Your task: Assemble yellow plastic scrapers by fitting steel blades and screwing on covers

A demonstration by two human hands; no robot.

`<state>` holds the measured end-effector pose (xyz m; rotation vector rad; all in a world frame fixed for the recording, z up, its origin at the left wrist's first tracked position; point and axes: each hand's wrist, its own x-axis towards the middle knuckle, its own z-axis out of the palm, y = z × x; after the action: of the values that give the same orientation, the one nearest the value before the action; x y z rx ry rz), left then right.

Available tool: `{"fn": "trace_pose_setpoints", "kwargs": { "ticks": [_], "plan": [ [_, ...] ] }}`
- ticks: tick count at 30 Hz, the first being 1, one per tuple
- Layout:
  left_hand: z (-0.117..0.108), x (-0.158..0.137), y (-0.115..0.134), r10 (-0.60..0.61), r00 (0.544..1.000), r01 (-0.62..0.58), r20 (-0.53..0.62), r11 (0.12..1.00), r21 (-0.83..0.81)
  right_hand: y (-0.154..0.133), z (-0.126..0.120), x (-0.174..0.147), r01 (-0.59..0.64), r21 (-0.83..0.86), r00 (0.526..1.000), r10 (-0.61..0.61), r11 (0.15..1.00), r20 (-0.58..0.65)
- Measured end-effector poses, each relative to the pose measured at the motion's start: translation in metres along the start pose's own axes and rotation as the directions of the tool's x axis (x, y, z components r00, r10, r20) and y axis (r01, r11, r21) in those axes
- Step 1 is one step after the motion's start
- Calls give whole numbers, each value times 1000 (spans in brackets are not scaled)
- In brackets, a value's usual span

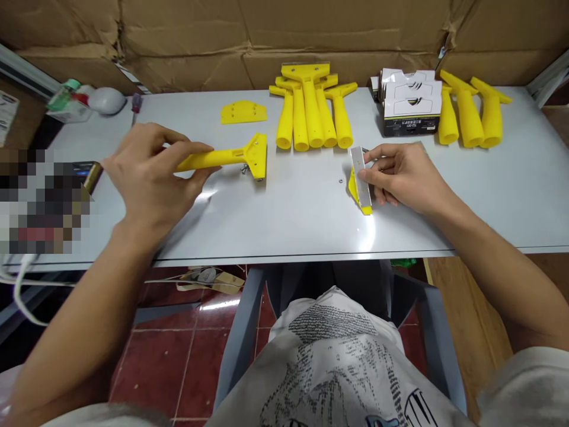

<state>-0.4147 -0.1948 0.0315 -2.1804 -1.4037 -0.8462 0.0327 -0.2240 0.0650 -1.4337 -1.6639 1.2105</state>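
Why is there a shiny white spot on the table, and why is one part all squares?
In the head view, the grey table mirrors an overhead light as glare near its front edge, below the right hand; a fainter sheen lies beside the left hand. The squares at the left edge are deliberate blurring. The table's edges bow, since the wide lens bends the picture.

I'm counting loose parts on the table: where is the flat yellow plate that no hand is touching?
In the head view, the flat yellow plate lies far left of centre on the table, beyond the left hand, left of the handle pile.
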Motion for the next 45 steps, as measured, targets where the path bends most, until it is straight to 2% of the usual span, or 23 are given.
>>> {"fn": "trace_pose_setpoints", "kwargs": {
  "ticks": [3, 6, 9, 13, 16, 23, 29, 31, 34, 38, 40, 42, 45],
  "plan": [
    [-7, 3, 8, -44, 999, 43, 9, 998, 44, 0, 0, -1, -14, -28, 1000, 15, 1000, 15],
    [-12, 6, 11, -42, 998, 36, 55, 994, 108, 4, 0, 0, -1, -31, 1000, 2, 1000, 28],
    [-16, 6, 10, -59, 994, 49, 91, 993, 103, 8, 0, 2, 26, -28, 999, -25, 999, 39],
    [-21, 5, 15, -102, 973, 94, 206, 995, 46, 9, 0, 2, 37, -44, 999, -36, 998, 35],
    [-25, 5, 23, -131, 951, 109, 279, 990, 95, 7, 1, 2, 36, -66, 999, -34, 997, 32],
    [-28, 18, 38, -227, 850, 36, 476, 926, 377, 6, 3, 1, 39, -98, 999, -37, 994, 23],
    [-29, 31, 40, -192, 771, 4, 607, 955, 296, 7, 2, 2, 64, -96, 997, -60, 993, 38],
    [-30, 35, 41, -164, 758, -10, 631, 965, 263, 8, 2, 2, 67, -98, 997, -64, 993, 36],
    [-33, 40, 46, -143, 758, -53, 636, 959, 278, 9, 2, 2, 77, -105, 997, -74, 991, 36],
    [-37, 45, 56, -185, 757, -42, 626, 943, 330, 8, 2, 1, 89, -122, 996, -85, 989, 38],
    [-38, 45, 56, -181, 789, 13, 587, 960, 278, 8, 3, 0, 92, -143, 996, -88, 985, 34],
    [-35, 43, 51, -151, 843, 86, 516, 985, 146, 8, 5, 0, 116, -188, 993, -115, 975, 16],
    [-30, 40, 40, -186, 882, 222, 433, 974, -33, 12, 8, -1, 203, -343, 972, -230, 917, -40]
  ]
}}
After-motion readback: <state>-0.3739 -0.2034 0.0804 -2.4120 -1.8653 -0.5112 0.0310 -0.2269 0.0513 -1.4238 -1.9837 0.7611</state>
